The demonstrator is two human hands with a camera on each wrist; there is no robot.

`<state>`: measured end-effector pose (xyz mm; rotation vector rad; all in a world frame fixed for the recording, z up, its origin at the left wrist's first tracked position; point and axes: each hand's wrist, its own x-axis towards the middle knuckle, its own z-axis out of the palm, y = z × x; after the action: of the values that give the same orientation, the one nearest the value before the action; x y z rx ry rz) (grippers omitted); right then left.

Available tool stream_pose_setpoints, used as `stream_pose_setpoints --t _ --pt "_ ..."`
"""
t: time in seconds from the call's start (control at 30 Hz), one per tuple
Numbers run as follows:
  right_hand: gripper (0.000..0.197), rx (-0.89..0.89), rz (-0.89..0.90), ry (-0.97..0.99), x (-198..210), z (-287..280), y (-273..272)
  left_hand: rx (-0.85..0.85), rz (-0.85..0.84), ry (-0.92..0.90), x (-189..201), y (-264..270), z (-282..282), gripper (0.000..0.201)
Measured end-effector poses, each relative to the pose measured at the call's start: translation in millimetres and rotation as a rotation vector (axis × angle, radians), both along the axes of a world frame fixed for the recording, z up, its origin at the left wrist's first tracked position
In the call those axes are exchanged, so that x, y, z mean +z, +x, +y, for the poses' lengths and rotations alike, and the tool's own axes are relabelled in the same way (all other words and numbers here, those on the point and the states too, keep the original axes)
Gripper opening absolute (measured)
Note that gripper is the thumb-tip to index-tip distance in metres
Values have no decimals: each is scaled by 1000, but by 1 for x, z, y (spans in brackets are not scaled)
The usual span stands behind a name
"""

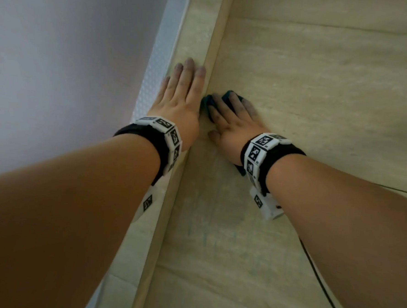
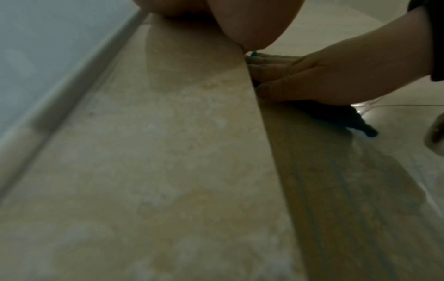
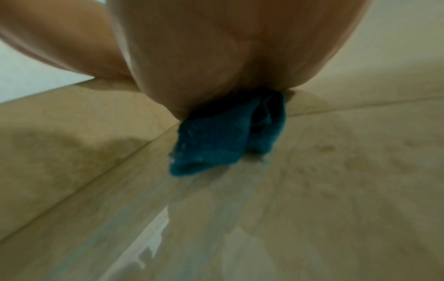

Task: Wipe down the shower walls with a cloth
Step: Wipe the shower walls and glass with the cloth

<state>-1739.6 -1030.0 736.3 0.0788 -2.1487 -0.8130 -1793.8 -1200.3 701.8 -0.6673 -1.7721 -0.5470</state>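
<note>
Head view shows a dark teal cloth (image 1: 209,101) pressed flat against the beige stone-look shower wall (image 1: 320,89), close beside an outer corner edge where that wall meets a narrow side face (image 1: 192,48). The right hand (image 1: 233,124) lies on top of the cloth with its fingers stretched out and spread, palm to the wall; folds of cloth peek out between and beyond the fingertips, and a further scrap of it shows under the wrist. The fingers look straight, pressing the cloth rather than curling round it.

In the right wrist view the cloth (image 3: 225,136) bunches out from under the heel of the right hand (image 3: 216,57), its lower edge lying on the wall, which shines wet with faint streaks below it.

The left hand (image 1: 179,97) rests flat on the narrow side face just left of the corner edge, fingers straight and together, holding nothing. It sits just beside the right hand, with the corner edge between them.

From the left wrist view the right hand (image 2: 324,76) appears beyond the corner edge, fingers laid flat, with the dark cloth (image 2: 348,117) trailing out beneath it.

Each wrist wears a black band (image 1: 148,136) carrying white blocks with black square markers. Left of the side face runs a pale textured strip (image 1: 160,60), and beyond it a plain grey-violet surface (image 1: 60,61). A thin dark cable (image 1: 319,275) hangs near the right forearm.
</note>
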Motion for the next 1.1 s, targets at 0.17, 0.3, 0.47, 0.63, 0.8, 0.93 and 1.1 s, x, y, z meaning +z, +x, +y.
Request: stream_pose_setpoints --t 0.17,0.3,0.47,0.63,0.8,0.93,1.1 --pt "68 -26 52 -76 27 -3 2 103 -4 -14 6 18 2 84" --pt "67 -36 80 -142 52 -8 1 72 -24 19 29 27 6 87" --pt "66 -25 167 -180 85 -16 -4 -43 -61 -17 73 14 -2 94" --pt "65 -64 252 -217 134 -24 -14 -95 -8 7 76 0 -2 98" --pt "64 -68 366 -293 152 -17 -12 -99 -14 -4 76 -2 -2 94" --pt "68 -111 455 -426 148 16 14 -94 -38 -6 76 -1 -3 96" --pt "70 -191 471 -515 136 46 41 -80 -36 4 74 0 -2 97"
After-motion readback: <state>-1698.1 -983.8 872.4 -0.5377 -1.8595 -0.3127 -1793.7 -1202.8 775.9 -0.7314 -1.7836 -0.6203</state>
